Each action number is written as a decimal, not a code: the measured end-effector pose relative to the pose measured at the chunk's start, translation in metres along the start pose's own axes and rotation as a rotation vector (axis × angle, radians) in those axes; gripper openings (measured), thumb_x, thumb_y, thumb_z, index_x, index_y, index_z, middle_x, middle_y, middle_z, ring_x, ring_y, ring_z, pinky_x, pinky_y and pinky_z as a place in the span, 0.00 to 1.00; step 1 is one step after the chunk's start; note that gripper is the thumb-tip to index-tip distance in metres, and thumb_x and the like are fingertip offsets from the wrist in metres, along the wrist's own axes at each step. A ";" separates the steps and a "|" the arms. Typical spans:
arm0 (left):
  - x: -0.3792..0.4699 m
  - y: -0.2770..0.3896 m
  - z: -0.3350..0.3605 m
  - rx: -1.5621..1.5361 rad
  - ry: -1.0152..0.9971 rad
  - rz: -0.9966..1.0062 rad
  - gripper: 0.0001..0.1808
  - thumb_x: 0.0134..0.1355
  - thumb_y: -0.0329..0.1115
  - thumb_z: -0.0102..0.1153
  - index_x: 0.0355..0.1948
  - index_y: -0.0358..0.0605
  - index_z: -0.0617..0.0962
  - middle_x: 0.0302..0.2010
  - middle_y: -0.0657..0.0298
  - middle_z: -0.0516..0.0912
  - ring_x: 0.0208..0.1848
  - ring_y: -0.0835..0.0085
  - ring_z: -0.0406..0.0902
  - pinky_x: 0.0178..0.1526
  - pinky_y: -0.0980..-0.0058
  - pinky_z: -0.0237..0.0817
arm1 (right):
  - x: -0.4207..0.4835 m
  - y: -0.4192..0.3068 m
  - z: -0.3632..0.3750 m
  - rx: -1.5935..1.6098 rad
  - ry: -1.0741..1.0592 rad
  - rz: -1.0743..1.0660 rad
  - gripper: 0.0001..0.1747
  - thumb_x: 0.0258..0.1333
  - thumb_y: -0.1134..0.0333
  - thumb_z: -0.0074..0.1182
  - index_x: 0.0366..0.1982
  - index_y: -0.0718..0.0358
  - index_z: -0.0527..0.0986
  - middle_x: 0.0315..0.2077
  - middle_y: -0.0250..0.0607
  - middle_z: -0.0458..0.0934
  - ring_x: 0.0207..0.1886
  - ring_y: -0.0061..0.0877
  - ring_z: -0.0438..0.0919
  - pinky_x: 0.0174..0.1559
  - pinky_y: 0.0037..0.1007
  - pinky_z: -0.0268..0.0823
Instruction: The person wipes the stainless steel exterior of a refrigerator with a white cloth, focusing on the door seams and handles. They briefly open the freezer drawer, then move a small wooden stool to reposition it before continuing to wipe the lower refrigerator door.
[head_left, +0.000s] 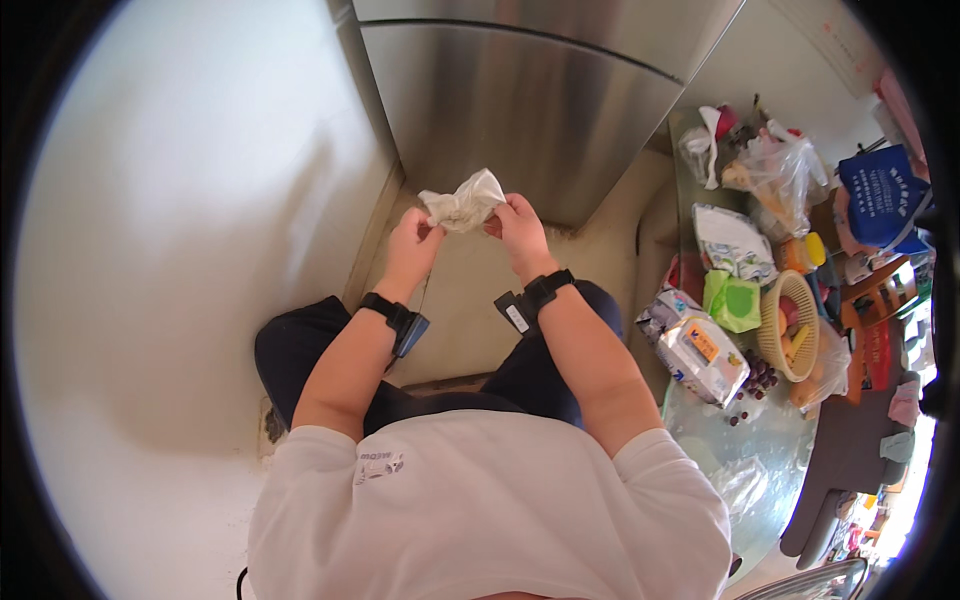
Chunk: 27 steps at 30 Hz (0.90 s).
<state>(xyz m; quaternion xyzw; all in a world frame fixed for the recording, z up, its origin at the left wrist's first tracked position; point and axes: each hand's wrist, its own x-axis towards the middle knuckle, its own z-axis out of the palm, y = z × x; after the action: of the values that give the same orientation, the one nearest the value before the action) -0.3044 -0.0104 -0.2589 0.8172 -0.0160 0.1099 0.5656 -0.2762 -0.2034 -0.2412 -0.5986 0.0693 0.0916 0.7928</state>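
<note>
A crumpled white tissue or thin cloth (463, 204), slightly soiled along its lower edge, is stretched between my two hands. My left hand (414, 251) pinches its left corner between thumb and fingers. On the other side, my right hand (519, 232) grips the right edge in the same way. Both hands are raised over the floor in front of a stainless-steel refrigerator (517, 112). Black straps with small devices circle both wrists. The inner fingertips of each hand are partly hidden.
A white wall (187, 225) stands close on the left. To the right, a glass table (705, 427) bears wipes packs (701, 349), a fruit basket (808, 330), grapes (759, 375), plastic bags (787, 176) and a blue bag (879, 196). Pale floor tiles (469, 300) lie between my knees.
</note>
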 end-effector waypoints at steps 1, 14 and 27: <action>-0.004 0.004 -0.009 0.059 -0.018 0.011 0.10 0.59 0.33 0.63 0.35 0.41 0.76 0.30 0.59 0.83 0.32 0.73 0.80 0.37 0.72 0.70 | -0.003 -0.006 0.001 0.039 0.032 -0.014 0.07 0.65 0.71 0.45 0.42 0.63 0.72 0.35 0.32 0.79 0.38 0.20 0.78 0.44 0.26 0.72; -0.025 0.042 -0.050 0.054 -0.294 0.231 0.35 0.53 0.33 0.64 0.64 0.42 0.71 0.59 0.54 0.78 0.61 0.64 0.75 0.63 0.67 0.65 | -0.039 -0.040 0.029 -0.575 -0.254 -0.447 0.04 0.63 0.75 0.47 0.38 0.61 0.73 0.28 0.26 0.74 0.32 0.14 0.71 0.34 0.21 0.66; -0.014 0.050 -0.046 -0.171 0.016 0.116 0.10 0.61 0.33 0.57 0.41 0.39 0.76 0.34 0.55 0.83 0.37 0.66 0.82 0.41 0.69 0.72 | -0.067 -0.050 0.036 -0.651 -0.508 -0.502 0.08 0.58 0.74 0.53 0.40 0.64 0.77 0.32 0.29 0.78 0.34 0.15 0.75 0.39 0.23 0.69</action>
<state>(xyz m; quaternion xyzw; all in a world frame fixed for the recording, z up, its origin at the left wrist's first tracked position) -0.3329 0.0125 -0.2004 0.7627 -0.0681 0.1471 0.6262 -0.3299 -0.1860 -0.1702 -0.7727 -0.3051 0.0578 0.5536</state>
